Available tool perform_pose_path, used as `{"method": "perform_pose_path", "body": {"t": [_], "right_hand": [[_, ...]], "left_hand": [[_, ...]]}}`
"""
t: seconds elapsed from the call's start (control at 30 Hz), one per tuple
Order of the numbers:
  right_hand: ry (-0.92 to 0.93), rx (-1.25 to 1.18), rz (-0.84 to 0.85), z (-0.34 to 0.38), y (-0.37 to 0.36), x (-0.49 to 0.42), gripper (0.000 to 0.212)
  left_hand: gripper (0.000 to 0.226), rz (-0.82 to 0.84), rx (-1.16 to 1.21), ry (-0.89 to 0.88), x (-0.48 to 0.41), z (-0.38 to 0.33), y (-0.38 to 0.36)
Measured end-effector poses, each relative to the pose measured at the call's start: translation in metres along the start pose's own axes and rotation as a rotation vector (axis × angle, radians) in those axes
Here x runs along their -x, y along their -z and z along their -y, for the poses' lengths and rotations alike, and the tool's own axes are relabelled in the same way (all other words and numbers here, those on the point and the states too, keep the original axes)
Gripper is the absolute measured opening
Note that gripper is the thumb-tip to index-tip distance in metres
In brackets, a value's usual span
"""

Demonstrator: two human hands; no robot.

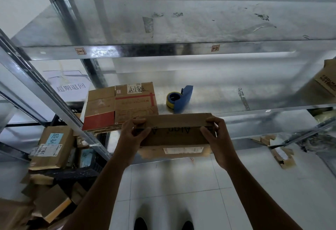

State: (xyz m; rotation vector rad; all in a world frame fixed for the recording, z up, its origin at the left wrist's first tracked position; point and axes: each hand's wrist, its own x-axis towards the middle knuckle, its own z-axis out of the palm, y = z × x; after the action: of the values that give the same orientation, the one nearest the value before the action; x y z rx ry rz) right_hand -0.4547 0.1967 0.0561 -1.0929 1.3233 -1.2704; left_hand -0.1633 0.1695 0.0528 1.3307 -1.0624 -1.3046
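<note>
- A slanted metal upright (54, 91) crosses the far left. Behind it, parcels (52, 149) are heaped on a black crate (76, 173), which closes off that side.
- A white paper sign (71, 86) with printed characters hangs behind the upright.
- Flattened cardboard (120, 104) lies on the left end of the middle shelf (236, 93), and its near edge overhangs the shelf's front lip.
- The left hand (133, 133) grips the left end of the cardboard box (174, 130), with its fingers curled over the top corner and its thumb on the near face.
- The cardboard box is held level at the front lip of the middle shelf, just right of the flattened cardboard and nearly touching its corner. I cannot tell whether it rests on the lip.
- A blue tape dispenser (179, 99) stands on the shelf just behind the box, apart from it.
- The right hand (214, 135) grasps the box's right end the same way, with its fingers wrapped over the top edge.
- To the right of the dispenser, bare metal shelf runs as far as a brown carton (325, 80) at the far right edge.
- The upper shelf (181, 26) sits well above the box, and scraps of old tape cling to its surface.
- Pale floor tiles (172, 184) lie below. Torn cardboard (283, 155) lies on them at the right, and two dark shoes (141, 223) show at the bottom edge.
</note>
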Motion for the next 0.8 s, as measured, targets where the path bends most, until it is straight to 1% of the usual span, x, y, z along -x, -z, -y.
{"method": "perform_pose_path", "body": {"t": [0.07,0.17,0.2,0.27,0.33,0.4,0.47,0.6,0.7,0.8], "right_hand": [[0.022,0.06,-0.068,-0.001,-0.005,0.001,0.031],[0.043,0.082,-0.174,-0.004,-0.01,0.002,0.005],[0.053,0.093,-0.209,-0.005,-0.01,0.003,0.005],[0.069,0.092,-0.259,-0.002,-0.009,0.003,0.014],[0.071,0.032,-0.28,0.002,-0.004,0.002,0.028],[0.058,-0.016,-0.296,0.006,0.009,0.001,0.04],[0.05,-0.007,-0.32,0.007,0.029,-0.001,0.04],[0.056,0.005,-0.368,0.005,0.078,-0.01,0.039],[0.081,-0.021,-0.367,0.005,0.124,-0.022,0.038],[0.121,-0.046,-0.342,0.015,0.179,-0.046,0.037]], "left_hand": [[0.026,-0.047,-0.057,-0.035,-0.001,0.001,-0.001],[0.006,-0.133,-0.101,-0.056,-0.005,0.004,-0.007],[0.007,-0.152,-0.105,-0.056,-0.007,0.005,-0.01],[0.01,-0.164,-0.085,-0.055,-0.009,0.006,-0.018],[0.01,-0.143,-0.034,-0.048,-0.01,0.005,-0.028],[0.02,-0.109,0.002,-0.047,-0.01,0.004,-0.043],[0.026,-0.075,-0.047,-0.078,-0.012,0.003,-0.062],[0.03,0.024,-0.186,-0.133,-0.021,0.001,-0.109],[0.031,0.009,-0.251,-0.148,-0.027,-0.003,-0.155],[0.034,0.004,-0.238,-0.175,-0.035,-0.016,-0.212]]}}
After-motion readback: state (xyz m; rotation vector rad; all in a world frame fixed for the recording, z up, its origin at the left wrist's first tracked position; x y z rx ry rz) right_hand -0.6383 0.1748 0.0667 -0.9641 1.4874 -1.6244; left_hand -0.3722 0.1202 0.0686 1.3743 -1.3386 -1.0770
